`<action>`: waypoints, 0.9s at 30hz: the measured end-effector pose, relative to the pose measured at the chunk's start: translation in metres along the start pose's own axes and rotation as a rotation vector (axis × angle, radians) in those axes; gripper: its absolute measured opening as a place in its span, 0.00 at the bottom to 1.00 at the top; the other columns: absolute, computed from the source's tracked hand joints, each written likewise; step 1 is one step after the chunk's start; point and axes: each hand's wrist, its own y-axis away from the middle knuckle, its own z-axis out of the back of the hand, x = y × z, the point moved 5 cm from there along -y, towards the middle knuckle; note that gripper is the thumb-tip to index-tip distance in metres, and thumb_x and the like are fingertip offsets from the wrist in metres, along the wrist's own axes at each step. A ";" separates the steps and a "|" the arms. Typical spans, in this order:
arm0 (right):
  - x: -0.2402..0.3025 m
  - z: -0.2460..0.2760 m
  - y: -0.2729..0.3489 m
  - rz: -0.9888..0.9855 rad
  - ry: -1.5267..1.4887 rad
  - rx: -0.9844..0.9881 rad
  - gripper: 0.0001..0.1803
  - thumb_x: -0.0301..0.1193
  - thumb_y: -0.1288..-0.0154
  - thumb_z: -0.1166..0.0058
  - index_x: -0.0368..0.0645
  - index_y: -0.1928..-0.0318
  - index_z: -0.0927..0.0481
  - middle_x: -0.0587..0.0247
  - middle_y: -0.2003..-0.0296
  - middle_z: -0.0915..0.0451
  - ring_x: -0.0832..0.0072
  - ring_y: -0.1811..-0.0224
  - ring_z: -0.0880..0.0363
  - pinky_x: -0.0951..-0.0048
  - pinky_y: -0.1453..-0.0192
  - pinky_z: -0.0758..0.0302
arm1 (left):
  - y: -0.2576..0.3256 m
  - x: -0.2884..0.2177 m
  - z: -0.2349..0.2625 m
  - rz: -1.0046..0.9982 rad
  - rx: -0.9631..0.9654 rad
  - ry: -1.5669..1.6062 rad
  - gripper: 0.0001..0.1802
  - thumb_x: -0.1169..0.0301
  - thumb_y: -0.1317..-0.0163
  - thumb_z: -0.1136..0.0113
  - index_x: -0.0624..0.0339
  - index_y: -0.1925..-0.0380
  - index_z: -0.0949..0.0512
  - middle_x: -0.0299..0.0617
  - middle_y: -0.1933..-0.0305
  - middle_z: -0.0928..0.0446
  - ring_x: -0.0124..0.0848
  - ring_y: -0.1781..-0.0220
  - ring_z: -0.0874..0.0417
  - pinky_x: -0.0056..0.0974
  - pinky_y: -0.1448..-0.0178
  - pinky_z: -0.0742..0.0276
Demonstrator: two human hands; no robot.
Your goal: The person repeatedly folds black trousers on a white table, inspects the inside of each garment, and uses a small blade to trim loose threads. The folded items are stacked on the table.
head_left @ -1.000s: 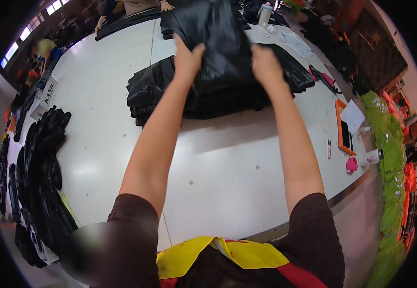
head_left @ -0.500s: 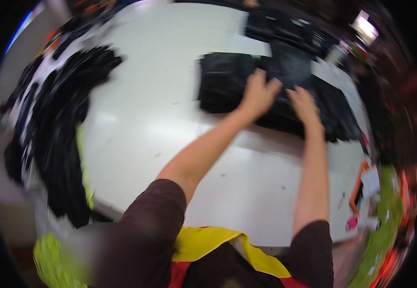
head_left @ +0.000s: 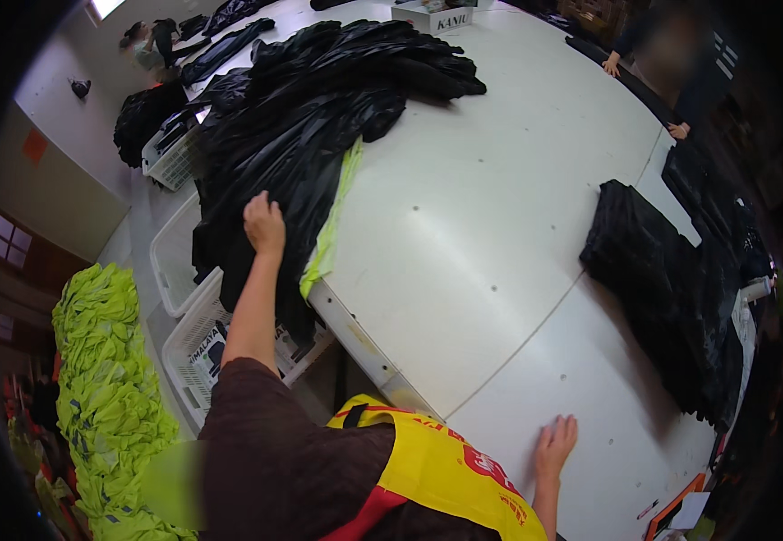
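A long heap of shiny black garments (head_left: 310, 135) lies along the table's left side and hangs over its edge. My left hand (head_left: 265, 225) is at the near part of this heap, fingers loosely bent and apart; whether it touches the fabric I cannot tell. Under the heap's right side, a strip of neon-yellow fabric (head_left: 337, 216) shows. My right hand (head_left: 556, 444) is low over the white table (head_left: 464, 225), fingers apart with nothing in them. A folded stack of black garments (head_left: 653, 270) sits on the right, away from both hands.
White plastic baskets (head_left: 179, 361) stand below the left edge, beside a big neon-yellow garment pile (head_left: 107, 397). A co-worker's hands (head_left: 612, 63) rest on dark fabric at the far right. A white box (head_left: 434, 16) sits at the back; an orange-edged board (head_left: 677, 505) lies near right.
My view has swung left. Both hands have left the folded black stack; the left one has come to the black heap, while the right one has drawn back over the near table.
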 end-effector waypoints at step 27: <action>0.375 -0.108 -0.138 0.779 -0.058 0.263 0.31 0.49 0.47 0.46 0.46 0.46 0.28 0.49 0.42 0.34 0.57 0.38 0.39 0.51 0.36 0.47 | -0.240 0.033 -0.168 -0.128 0.286 0.279 0.16 0.57 0.34 0.56 0.57 0.72 0.29 0.56 0.70 0.24 0.54 0.65 0.22 0.51 0.65 0.28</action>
